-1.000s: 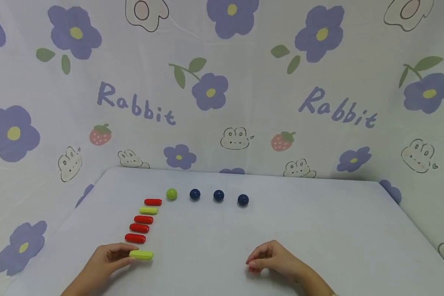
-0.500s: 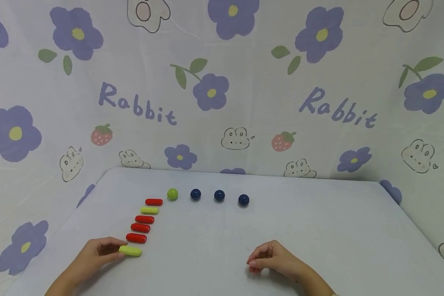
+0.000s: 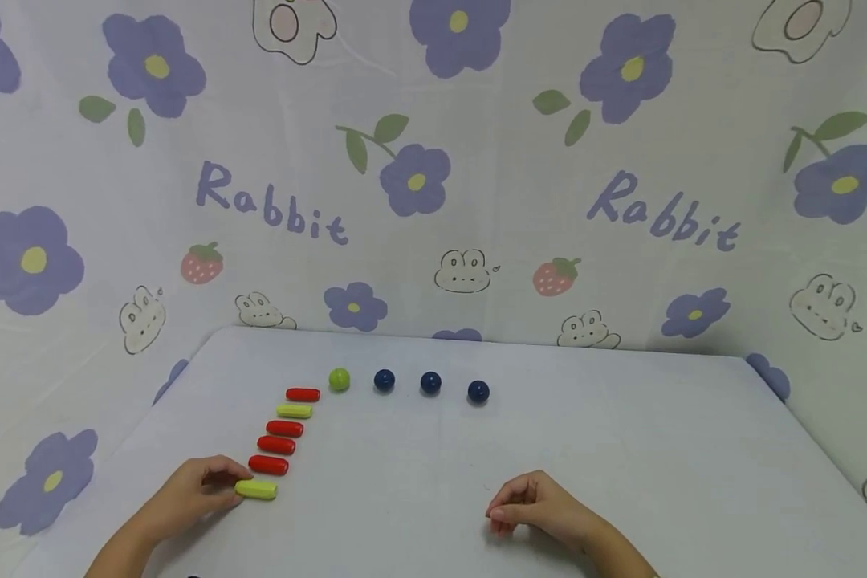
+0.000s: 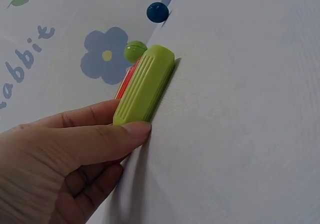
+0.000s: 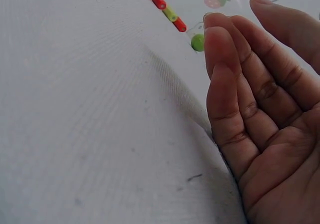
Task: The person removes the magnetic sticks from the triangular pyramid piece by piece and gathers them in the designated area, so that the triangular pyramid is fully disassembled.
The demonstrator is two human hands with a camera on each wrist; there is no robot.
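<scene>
My left hand [image 3: 191, 494] pinches one end of a yellow-green ribbed plastic bar [image 3: 258, 490] between thumb and fingers. In the left wrist view this bar [image 4: 147, 86] lies along the white surface, and whether it touches is hard to tell. It sits at the near end of a slanting row, just below a red bar [image 3: 268, 466]. More red bars and another yellow-green bar [image 3: 294, 411] continue the row away from me. My right hand [image 3: 538, 507] rests on the table at the right, fingers loosely bent, with nothing in them, as the right wrist view confirms.
Past the row's far end is a green ball [image 3: 339, 380]. Three dark blue balls, the nearest one [image 3: 478, 392] at the right, run on from it. The white table [image 3: 621, 449] meets a flower-printed cloth [image 3: 506, 217] behind and at both sides.
My left hand has carried the yellow-green bar left and slightly away from me, to the row's near end; over the last half second it barely moved. The right hand keeps its place.
</scene>
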